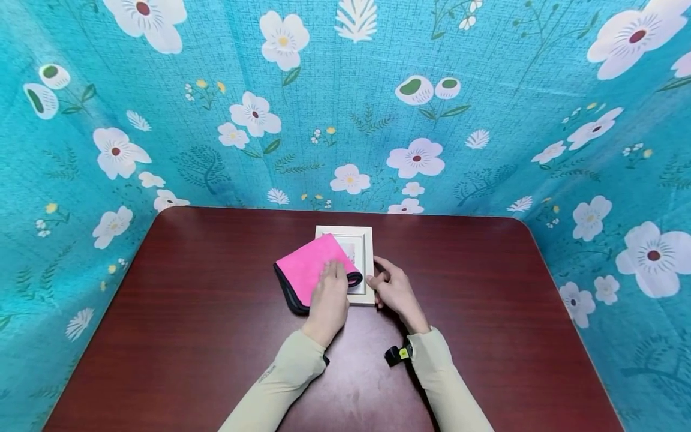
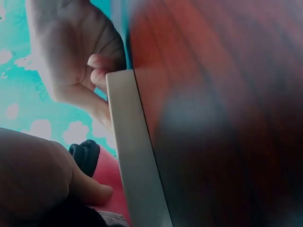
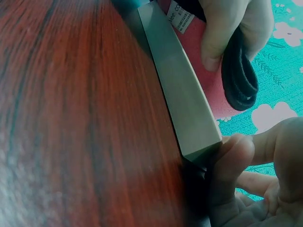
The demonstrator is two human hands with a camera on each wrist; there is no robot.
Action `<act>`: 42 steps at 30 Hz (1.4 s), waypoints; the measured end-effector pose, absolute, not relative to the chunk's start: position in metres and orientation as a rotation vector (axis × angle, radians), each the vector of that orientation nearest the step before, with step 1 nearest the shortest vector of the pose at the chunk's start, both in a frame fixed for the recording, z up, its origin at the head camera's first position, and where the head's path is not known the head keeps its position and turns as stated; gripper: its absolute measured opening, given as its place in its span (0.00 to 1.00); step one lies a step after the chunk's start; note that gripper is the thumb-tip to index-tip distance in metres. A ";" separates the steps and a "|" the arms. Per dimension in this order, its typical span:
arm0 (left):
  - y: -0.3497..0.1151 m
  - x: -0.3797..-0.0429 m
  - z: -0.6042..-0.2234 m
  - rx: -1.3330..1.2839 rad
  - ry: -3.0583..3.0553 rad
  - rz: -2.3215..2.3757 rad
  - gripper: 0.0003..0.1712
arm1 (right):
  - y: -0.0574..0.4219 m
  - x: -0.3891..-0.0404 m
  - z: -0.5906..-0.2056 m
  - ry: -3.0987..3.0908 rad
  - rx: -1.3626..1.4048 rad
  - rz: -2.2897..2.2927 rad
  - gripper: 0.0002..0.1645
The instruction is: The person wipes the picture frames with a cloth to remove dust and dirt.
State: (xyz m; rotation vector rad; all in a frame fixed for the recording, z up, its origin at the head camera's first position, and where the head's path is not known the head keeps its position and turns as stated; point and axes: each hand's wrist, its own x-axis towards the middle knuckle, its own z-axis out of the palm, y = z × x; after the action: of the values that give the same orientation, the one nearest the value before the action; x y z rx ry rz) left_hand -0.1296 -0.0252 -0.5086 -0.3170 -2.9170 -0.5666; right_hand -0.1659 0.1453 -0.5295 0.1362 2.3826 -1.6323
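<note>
Centrally, near the far edge of the desk [image 1: 178,324], lay the picture frame [image 1: 356,249]. Left hand [image 1: 330,298], fingers extended, rested on pink cloth [image 1: 305,264] over it; right hand [image 1: 396,290], fingers curled, gripped its right side.

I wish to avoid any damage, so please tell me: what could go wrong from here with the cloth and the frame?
The picture frame might slide or turn if the left hand pushes hard, as the right hand is only at its right side. The pink cloth's folded black edging could perhaps catch on the frame's border.
</note>
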 end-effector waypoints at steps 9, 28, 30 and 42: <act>-0.016 -0.130 -0.512 -0.311 -2.867 -0.575 0.36 | 0.146 -0.167 -0.532 2.405 0.120 -1.632 0.37; 0.004 -0.130 -0.507 -0.380 -2.828 -0.903 0.29 | 0.147 -0.166 -0.534 2.425 0.124 -1.652 0.42; 0.005 -0.131 -0.507 -0.392 -2.816 -0.943 0.27 | 0.147 -0.166 -0.534 2.430 0.126 -1.645 0.42; -0.023 -0.159 -0.498 -0.223 -2.587 -1.751 0.16 | 0.145 -0.168 -0.535 2.402 0.105 -1.670 0.35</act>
State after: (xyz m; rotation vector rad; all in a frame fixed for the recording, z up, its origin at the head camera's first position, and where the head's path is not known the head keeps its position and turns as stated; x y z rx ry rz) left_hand -0.1587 -0.0227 -0.4979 -0.2226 -2.5873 -1.7509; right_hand -0.1678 0.1453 -0.5351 0.1045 2.4020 -1.6695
